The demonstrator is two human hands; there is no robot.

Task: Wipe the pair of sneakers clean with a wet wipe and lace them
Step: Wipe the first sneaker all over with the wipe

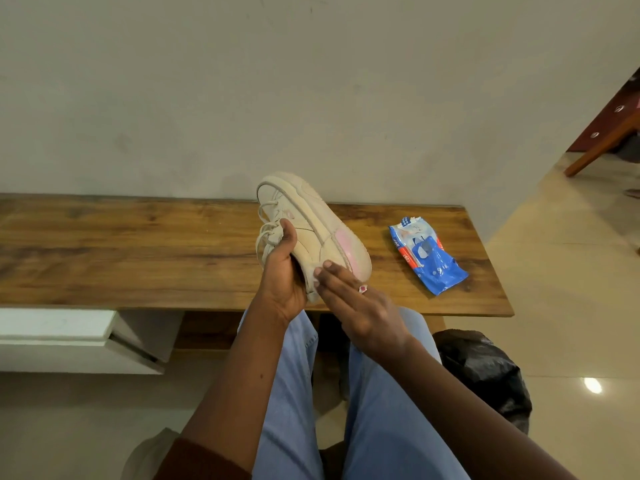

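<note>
— Hands, left to right: left hand [282,268] curls round the sneaker [308,216] at its laced throat and holds it on its side, just above the surface [104,244]. Right hand [360,306] has straight fingers laid flat against the heel end. Whether a wipe sits under them cannot be told.

— Risks from here?

— Probably three. The only grip is on the soft throat, so hard rubbing could twist the shoe loose. Dangling laces could snag fingers. The wipes pack [427,258] lies well to the right, so reaching for it would leave one hand holding.

— Appearance of the sneaker?

— Laces slack at left. Cream upper, dulled. Pink stain on the sole's heel end, which may smear. Its mate is not in view.
</note>
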